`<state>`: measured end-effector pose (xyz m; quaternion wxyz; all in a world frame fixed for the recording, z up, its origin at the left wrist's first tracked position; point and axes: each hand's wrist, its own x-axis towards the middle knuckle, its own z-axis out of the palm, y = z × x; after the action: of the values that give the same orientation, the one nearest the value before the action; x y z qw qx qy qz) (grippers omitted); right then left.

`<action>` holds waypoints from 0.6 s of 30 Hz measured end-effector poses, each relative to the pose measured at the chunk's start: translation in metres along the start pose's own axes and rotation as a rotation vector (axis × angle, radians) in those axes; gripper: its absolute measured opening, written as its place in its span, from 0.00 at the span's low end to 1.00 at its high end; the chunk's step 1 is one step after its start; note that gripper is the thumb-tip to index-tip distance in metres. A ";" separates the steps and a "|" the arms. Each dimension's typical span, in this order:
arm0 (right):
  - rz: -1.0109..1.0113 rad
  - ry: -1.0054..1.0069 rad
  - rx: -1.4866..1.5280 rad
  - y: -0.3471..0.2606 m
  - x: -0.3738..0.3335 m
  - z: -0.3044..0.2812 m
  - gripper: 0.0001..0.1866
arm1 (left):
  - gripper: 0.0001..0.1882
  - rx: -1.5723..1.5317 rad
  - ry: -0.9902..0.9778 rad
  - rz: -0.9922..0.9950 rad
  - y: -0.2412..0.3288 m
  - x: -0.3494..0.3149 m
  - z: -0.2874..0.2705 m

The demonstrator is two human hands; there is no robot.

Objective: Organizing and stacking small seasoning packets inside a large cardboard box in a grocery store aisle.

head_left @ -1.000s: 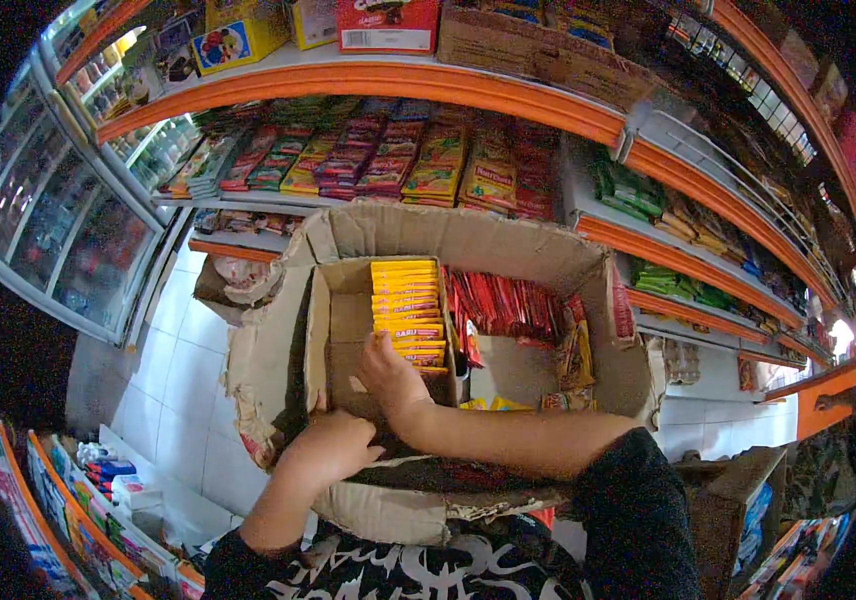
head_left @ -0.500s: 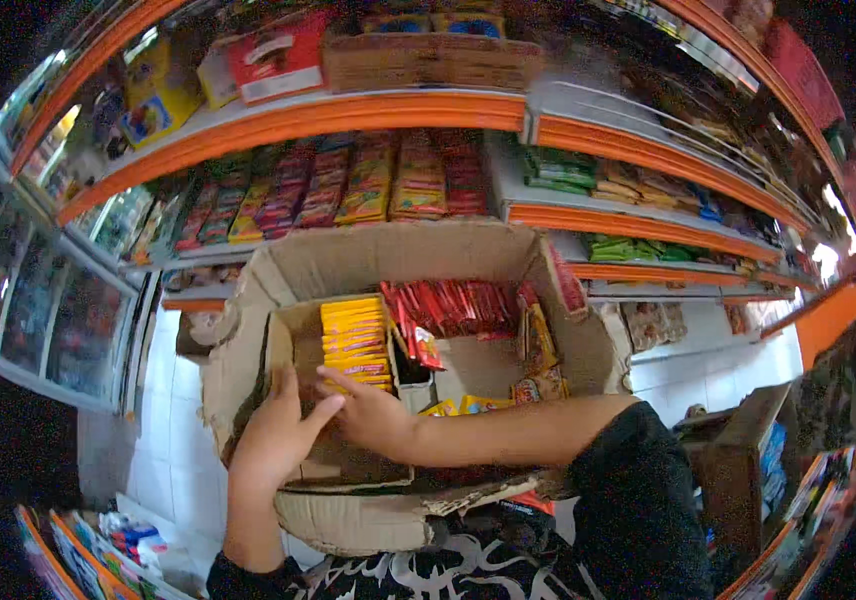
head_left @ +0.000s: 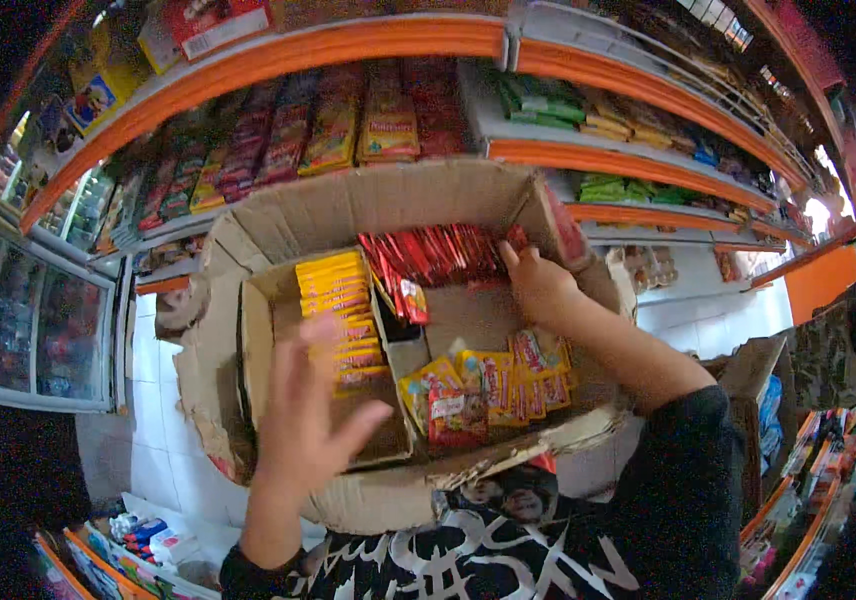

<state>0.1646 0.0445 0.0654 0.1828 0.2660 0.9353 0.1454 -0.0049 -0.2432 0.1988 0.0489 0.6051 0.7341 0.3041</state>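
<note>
A large cardboard box (head_left: 428, 185) stands before me with its top open. In its left part is a smaller carton (head_left: 273, 285) with a neat row of yellow sachets (head_left: 333, 285). My left hand (head_left: 303, 420), slightly blurred, hovers over this carton with fingers spread and nothing in them. Along the far wall stands a row of red sachets (head_left: 438, 255). My right hand (head_left: 543, 285) reaches to that row's right end, its fingertips closed around a red sachet (head_left: 517, 237) partly hidden by them. Loose yellow sachets (head_left: 488, 380) lie nearer me, with a red sachet (head_left: 458, 415) among them.
Orange-edged shelves (head_left: 328, 45) with hanging or stacked packets rise behind the box. A glass-fronted cabinet (head_left: 38, 320) is at the left. Another cardboard box (head_left: 753, 380) stands at the right. More goods (head_left: 153, 535) sit at the lower left, above white floor tiles (head_left: 153, 385).
My right hand has moved from the yellow row across to the right end of the red row. My left hand has lifted off the yellow sachets and opened. The view has shifted downward.
</note>
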 end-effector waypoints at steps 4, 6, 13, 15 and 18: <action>-0.148 0.051 0.011 0.020 -0.007 -0.010 0.23 | 0.36 -0.157 -0.241 0.510 0.062 0.016 0.010; -0.035 0.007 0.285 0.016 -0.025 -0.086 0.24 | 0.31 0.006 -0.265 0.749 0.069 0.014 0.011; -0.130 0.111 0.923 0.049 -0.052 -0.093 0.27 | 0.30 -0.148 -0.257 0.287 0.004 -0.011 0.008; -0.216 -0.152 1.044 0.054 -0.054 -0.117 0.28 | 0.30 -0.145 -0.235 0.158 -0.012 -0.024 -0.003; -0.508 -0.559 0.886 0.066 -0.037 -0.091 0.32 | 0.26 -0.043 -0.293 -0.061 -0.011 -0.036 -0.001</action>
<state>0.1846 0.0623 0.1807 0.3231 0.1125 0.8577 -0.3838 -0.0047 -0.2776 0.1832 0.1775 0.6194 0.7304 0.2265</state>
